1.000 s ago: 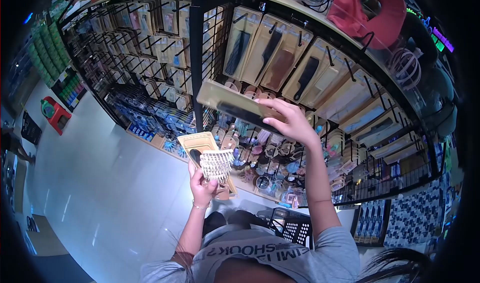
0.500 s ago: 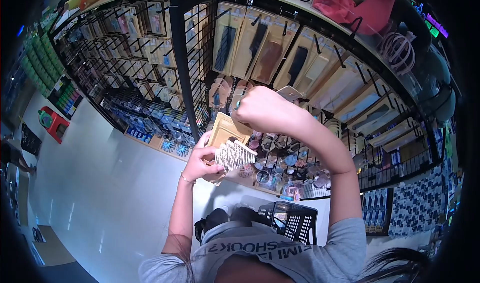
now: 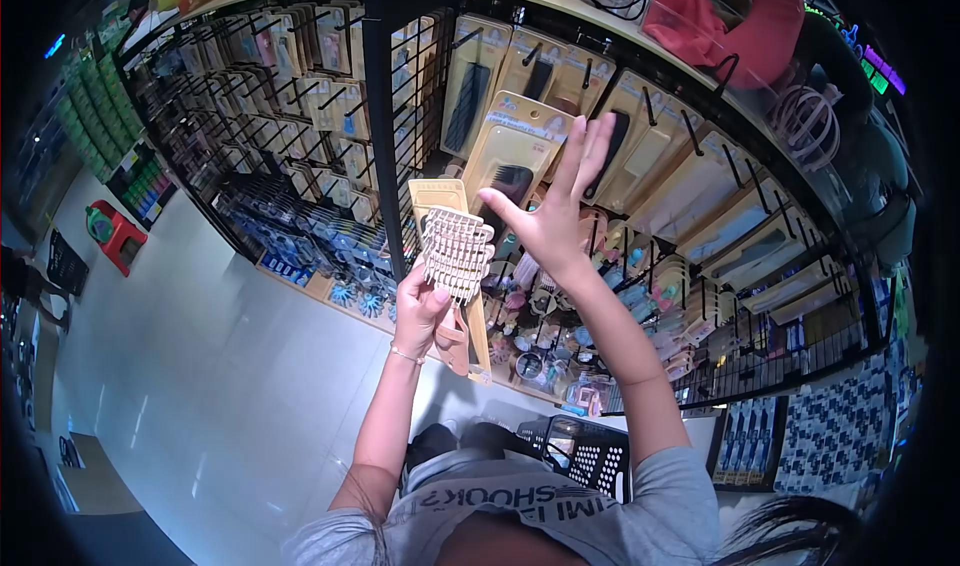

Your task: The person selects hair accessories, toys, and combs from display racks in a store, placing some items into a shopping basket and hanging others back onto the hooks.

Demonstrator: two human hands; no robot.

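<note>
My left hand (image 3: 422, 311) is closed around a pale vented hairbrush (image 3: 458, 254), its slatted head upward and its brownish handle below. A long tan backing card (image 3: 440, 194) lies behind the brush, also in that hand. My right hand (image 3: 552, 216) is raised with its thumb and fingers spread. Just behind it is a packaged dark comb (image 3: 510, 181) on a tan card, tilted in front of the rack. The thumb overlaps this pack; I cannot tell whether it touches it.
A black wire rack (image 3: 380, 116) carries rows of carded combs and hair goods on hooks. Hair accessories fill the lower shelf. A black basket (image 3: 590, 456) stands on the floor near my feet. A red stool (image 3: 118, 236) is at far left, a red neck pillow (image 3: 760, 41) above.
My right hand has gone from closed to spread and moved slightly right. The packaged comb now shows beside it. My left hand has turned the hairbrush more upright, its slatted face toward me.
</note>
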